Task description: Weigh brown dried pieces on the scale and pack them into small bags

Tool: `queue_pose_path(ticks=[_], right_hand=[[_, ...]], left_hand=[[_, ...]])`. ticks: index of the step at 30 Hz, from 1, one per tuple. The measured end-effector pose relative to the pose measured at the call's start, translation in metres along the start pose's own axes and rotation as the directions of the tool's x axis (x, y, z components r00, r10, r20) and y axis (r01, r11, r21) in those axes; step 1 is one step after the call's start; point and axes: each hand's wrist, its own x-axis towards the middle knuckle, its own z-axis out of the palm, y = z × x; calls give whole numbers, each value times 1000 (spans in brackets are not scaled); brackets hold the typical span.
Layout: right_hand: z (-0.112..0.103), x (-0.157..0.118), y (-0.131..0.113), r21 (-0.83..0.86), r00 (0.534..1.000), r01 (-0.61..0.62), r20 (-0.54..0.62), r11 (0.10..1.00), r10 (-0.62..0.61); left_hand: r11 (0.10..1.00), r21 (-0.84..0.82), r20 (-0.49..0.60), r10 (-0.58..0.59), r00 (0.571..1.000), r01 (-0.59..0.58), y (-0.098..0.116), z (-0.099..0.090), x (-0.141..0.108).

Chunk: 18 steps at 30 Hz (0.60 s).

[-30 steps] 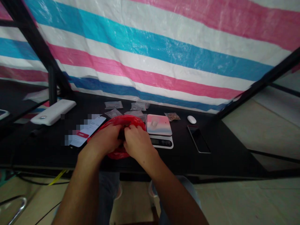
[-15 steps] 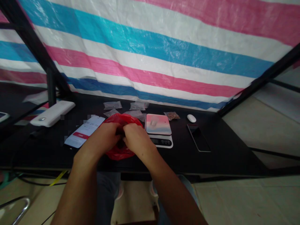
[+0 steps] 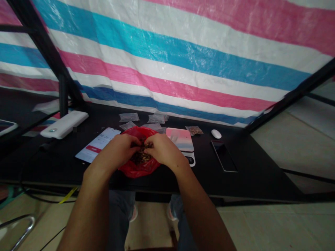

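A red plastic bag [image 3: 140, 171] stands on the desk with its mouth spread wide. Small brown and yellowish pieces [image 3: 142, 156] fill it; their kind is too small to make out. From the left, my left hand [image 3: 122, 148] reaches over the bag's rim, fingers and thumb apart, tips at the pieces. My right hand [image 3: 161, 148] comes in from the other side, its fingers and thumb also parted over the contents. Just right of the bag lies a small kitchen scale [image 3: 180, 139] with a pink and blue top, its display partly covered by my right hand.
Behind the bag lie several clear zip bags [image 3: 129, 117]. A small bag of brown bits [image 3: 194, 130], a white mouse [image 3: 216, 134] and a dark phone [image 3: 224, 156] are on the right. Leftward are a lit phone [image 3: 98, 144] and a white device [image 3: 65, 124]. Striped sheeting hangs behind.
My hands have drawn apart and risen slightly, so the brown pieces in the bag now show between them. The whole view has shifted a little.
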Motion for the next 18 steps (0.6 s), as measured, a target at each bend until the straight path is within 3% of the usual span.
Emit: queue_pose_path(ticks=[3, 7, 11, 14, 18], right_hand=[[-10, -5, 1, 107, 999, 21, -40, 994, -17], [-40, -20, 9, 145, 986, 20, -169, 989, 5], [-70, -30, 32, 42, 936, -121, -327, 992, 128], [-79, -28, 51, -21, 922, -219, -333, 976, 199], [-80, -19, 64, -55, 927, -252, -300, 966, 225]], left_hand=[[1000, -4, 0, -1, 1000, 1, -2, 1, 0], [1000, -11, 3, 4, 1000, -4, -2, 1, -1], [1000, -30, 23, -10, 1000, 10, 3, -1, -2], [998, -58, 30, -1, 1000, 2, 4, 0, -2], [998, -60, -2, 21, 1000, -21, 0, 3, 0]])
